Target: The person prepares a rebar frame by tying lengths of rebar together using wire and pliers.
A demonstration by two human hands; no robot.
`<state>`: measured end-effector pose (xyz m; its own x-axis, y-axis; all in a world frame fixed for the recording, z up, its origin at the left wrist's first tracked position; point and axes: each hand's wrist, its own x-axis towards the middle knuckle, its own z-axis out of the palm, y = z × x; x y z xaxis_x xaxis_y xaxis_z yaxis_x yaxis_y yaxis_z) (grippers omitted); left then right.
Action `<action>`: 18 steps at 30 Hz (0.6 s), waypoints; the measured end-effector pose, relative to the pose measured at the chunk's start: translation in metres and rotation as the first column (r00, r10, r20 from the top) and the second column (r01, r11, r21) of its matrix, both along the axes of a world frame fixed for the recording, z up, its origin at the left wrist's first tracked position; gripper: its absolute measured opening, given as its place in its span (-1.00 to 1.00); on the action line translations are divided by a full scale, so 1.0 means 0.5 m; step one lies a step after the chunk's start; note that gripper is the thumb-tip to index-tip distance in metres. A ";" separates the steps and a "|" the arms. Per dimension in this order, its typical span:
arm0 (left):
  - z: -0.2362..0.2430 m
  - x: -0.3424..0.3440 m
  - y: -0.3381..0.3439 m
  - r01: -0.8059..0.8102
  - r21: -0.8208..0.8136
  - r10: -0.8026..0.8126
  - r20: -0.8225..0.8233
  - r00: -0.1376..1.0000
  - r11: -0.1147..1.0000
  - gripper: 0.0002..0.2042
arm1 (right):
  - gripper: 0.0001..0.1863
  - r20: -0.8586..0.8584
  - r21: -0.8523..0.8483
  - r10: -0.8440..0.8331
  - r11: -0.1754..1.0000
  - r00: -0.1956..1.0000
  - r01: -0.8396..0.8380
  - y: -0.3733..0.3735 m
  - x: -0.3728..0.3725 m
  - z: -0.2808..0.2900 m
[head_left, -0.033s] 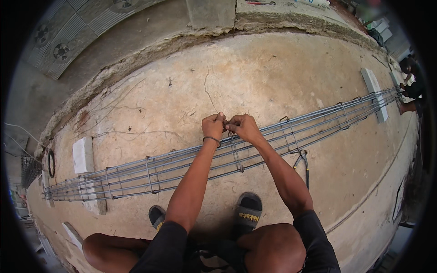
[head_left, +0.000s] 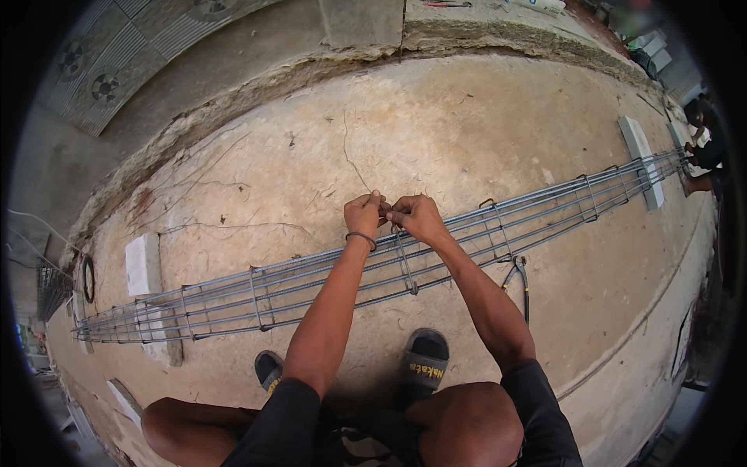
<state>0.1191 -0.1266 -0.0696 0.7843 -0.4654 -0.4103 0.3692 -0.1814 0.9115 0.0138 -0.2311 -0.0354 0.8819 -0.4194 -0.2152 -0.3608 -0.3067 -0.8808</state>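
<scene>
A long rebar cage (head_left: 256, 298) of several steel bars and bent stirrups stretches across in front of me. Over its far top bar, at one stirrup (head_left: 405, 265), both hands meet with fingertips almost touching. My left hand (head_left: 363, 214) is closed in a pinch on a thin tie wire (head_left: 352, 159), whose loose length trails away over the floor. My right hand (head_left: 420, 219) pinches at the same spot, closed on the wire; the fingers hide most of the grip. Pincers (head_left: 520, 266) with dark, yellow-marked handles lean against the cage's near side, right of my right forearm.
Pale blocks lie by the cage's left end (head_left: 142, 265) and under its right end (head_left: 640, 145). Another person (head_left: 704, 152) crouches at the far right end. A black ring (head_left: 88, 280) lies left. My sandals (head_left: 426, 359) stand near the cage. A rough concrete ledge (head_left: 459, 43) runs behind.
The loose end of the wire has swung a little to the left. Both hands stay at the same spot, with only a slight shift of the fingers.
</scene>
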 end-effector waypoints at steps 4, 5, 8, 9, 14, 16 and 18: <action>0.004 0.009 0.008 -0.130 -0.091 0.093 -0.334 0.938 0.987 -0.75 | -0.83 -0.005 -0.113 -0.069 0.991 0.998 0.068 0.009 0.001 -0.025; -0.001 0.013 0.013 -0.184 -0.131 0.115 -0.416 0.902 0.974 -0.76 | -0.85 0.005 -0.123 -0.094 0.988 0.996 0.094 0.012 0.003 -0.028; -0.013 0.021 0.019 -0.244 -0.176 0.136 -0.471 0.871 0.954 -0.77 | -0.86 0.048 -0.163 -0.062 0.984 0.997 0.069 0.013 0.008 -0.029; -0.016 0.022 0.021 -0.245 -0.178 0.136 -0.472 0.871 0.953 -0.77 | -0.86 0.048 -0.165 -0.061 0.984 0.997 0.068 0.013 0.009 -0.027; -0.011 0.023 0.023 -0.284 -0.173 0.130 -0.594 0.794 0.943 -0.71 | -0.85 -0.025 -0.180 -0.097 0.979 0.995 0.091 0.017 0.007 -0.022; -0.007 0.023 0.026 -0.293 -0.188 0.122 -0.612 0.782 0.937 -0.75 | -0.84 -0.041 -0.231 -0.117 0.967 0.992 0.104 0.021 0.010 -0.021; -0.004 0.023 0.032 -0.305 -0.200 0.117 -0.628 0.769 0.931 -0.78 | -0.84 -0.056 -0.278 -0.134 0.954 0.989 0.114 0.027 0.012 -0.021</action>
<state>0.1308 -0.1106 -0.0716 0.5148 -0.4832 -0.7082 0.8511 0.1887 0.4899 0.0199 -0.2176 -0.0461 0.8052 -0.5764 -0.1396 -0.4722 -0.4806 -0.7390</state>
